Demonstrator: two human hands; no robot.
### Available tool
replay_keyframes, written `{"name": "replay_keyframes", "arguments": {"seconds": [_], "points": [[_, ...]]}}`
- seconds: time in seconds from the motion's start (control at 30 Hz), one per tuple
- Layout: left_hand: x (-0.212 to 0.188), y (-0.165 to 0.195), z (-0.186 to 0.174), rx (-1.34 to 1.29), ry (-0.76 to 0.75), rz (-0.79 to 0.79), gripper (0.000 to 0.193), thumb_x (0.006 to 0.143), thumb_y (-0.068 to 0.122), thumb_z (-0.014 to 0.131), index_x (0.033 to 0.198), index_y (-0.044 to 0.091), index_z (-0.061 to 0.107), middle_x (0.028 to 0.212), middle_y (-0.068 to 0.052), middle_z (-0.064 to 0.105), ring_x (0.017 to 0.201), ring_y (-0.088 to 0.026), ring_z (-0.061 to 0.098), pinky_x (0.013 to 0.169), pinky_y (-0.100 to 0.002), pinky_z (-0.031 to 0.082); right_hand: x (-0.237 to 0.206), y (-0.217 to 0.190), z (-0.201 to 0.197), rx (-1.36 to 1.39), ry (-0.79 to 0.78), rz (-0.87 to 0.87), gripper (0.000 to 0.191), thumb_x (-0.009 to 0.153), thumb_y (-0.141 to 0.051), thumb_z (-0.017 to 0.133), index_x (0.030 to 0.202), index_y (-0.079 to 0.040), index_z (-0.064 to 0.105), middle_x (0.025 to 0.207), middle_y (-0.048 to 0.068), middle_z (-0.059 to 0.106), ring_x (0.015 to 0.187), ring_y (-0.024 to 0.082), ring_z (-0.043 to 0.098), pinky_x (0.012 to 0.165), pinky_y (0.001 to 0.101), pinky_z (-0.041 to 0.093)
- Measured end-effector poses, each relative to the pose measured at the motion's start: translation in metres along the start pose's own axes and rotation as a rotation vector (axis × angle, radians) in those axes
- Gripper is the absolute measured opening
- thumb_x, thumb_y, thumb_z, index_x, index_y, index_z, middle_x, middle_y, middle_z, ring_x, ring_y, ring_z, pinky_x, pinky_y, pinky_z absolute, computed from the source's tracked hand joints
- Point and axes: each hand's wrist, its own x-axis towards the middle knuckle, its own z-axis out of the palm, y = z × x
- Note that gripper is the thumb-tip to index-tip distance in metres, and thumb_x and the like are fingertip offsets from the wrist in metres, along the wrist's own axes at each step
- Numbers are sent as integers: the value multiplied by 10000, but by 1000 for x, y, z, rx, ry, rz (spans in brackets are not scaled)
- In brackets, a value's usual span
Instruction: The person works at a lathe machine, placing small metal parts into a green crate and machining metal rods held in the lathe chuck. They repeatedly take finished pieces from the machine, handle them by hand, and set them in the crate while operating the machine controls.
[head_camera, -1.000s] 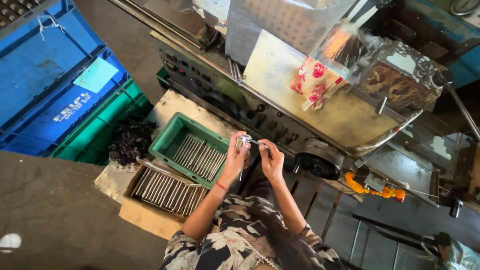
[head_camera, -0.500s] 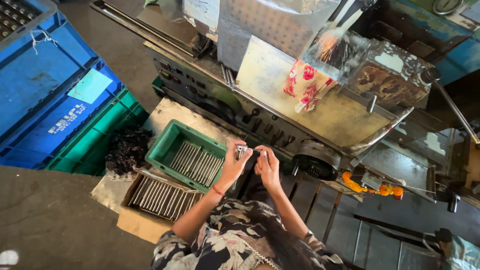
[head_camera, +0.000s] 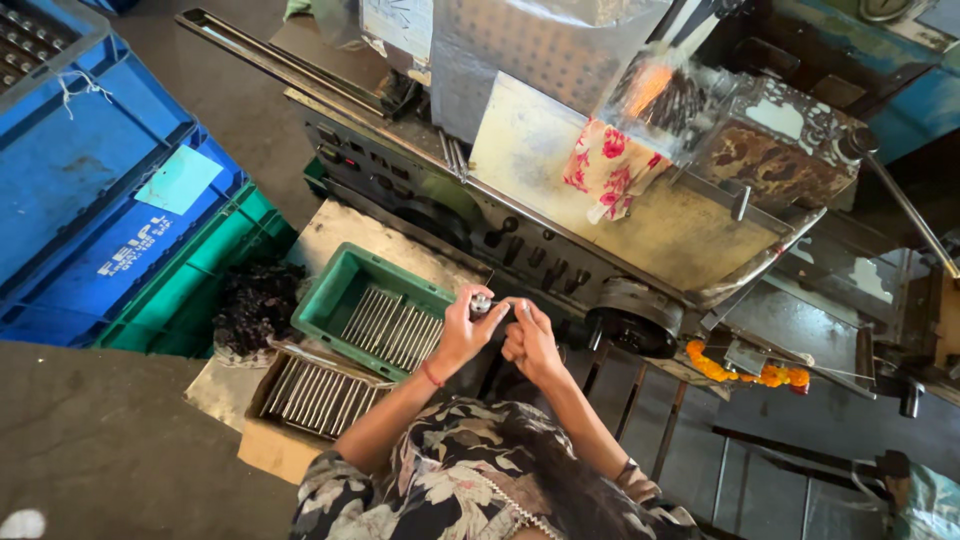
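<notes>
- Our left hand (head_camera: 462, 332) pinches a small silvery metal part (head_camera: 481, 302) between thumb and fingertips, clamped on it just past the near-right corner of the green plastic tray (head_camera: 335, 290).
- Our right hand (head_camera: 530, 342) is curled in on the same part from the other side, fingers together; view is too small to say whether it truly grips or only steadies, prob. touching.
- Risk 1: the part is tiny, smooth and hard, so a loose pinch could let it slip down btw. our knees, into the dark gap below the grey metal machine (head_camera: 600, 200), which sits just beyond the tray.
- Risk 2: both hands work close to the machine's round dark wheel (head_camera: 633, 318), right of the tray; a sleeve or finger drifting that way could catch, we judge.
- Risk 3: the tray is full of thin shiny steel rods (head_camera: 392, 330) lying side by side; an elbow bump w/ the left arm could tip or scatter them.
- Same goes for the brown cardboard box (head_camera: 268, 452) of like rods, touching the tray's near side; soft walls, sagging edge.
- Materials: tray is rigid moulded plastic, straight-walled; rods are slim, round, bright; machine top is worn, rust-blotched plate.
- Left of the tray: stacked blue plastic crates (head_camera: 90, 190), ribbed, scuffed.
- Beyond the tray, on the machine: a red-flowered cloth (head_camera: 605, 165), limp and creased.
- Orange flower garland (head_camera: 745, 372) hangs right of the tray, soft.
</notes>
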Motion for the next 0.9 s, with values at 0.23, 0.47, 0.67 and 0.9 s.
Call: {"name": "replay_keyframes", "arguments": {"seconds": [0.23, 0.47, 0.67, 0.9], "points": [[25, 15, -6, -204, 35, -76, 217, 954, 124, 796, 1035, 61, 605, 760, 57, 512, 650, -36, 432, 543, -233, 371, 25, 0, 1, -105, -61, -183, 368, 1094, -470, 434, 1049, -144, 598, 595, -57, 322, 451, 82, 260, 425, 265, 241], [51, 28, -30, -567, -290, -931, 153, 919, 180, 748, 920, 114, 610, 571, 74, 414, 402, -29, 350, 351, -225, 207, 19, -56, -5, -1466, -201, -1127, 266, 1037, -334, 628, 1051, -71, 592, 780, 119, 661, 683, 341, 664, 554, 410, 497], [36, 54, -14, -429, -181, -687, 175, 893, 159, 775, 944, 120, 612, 621, 78, 463, 453, -20, 380, 374, -223, 242, 11, -66, 7, -1428, -219, -1287, 277, 979, -319, 693, 1041, -65, 604, 729, 112, 608, 615, 350, 613, 526, 436, 483], [21, 60, 8, -371, -120, -509, 201, 887, 111, 802, 948, 116, 610, 658, 85, 486, 513, -7, 399, 414, -206, 282, -1, -89, -14, -1549, -331, -1251, 304, 998, -384, 646, 915, -94, 616, 664, 94, 537, 575, 332, 577, 522, 448, 451]]}}
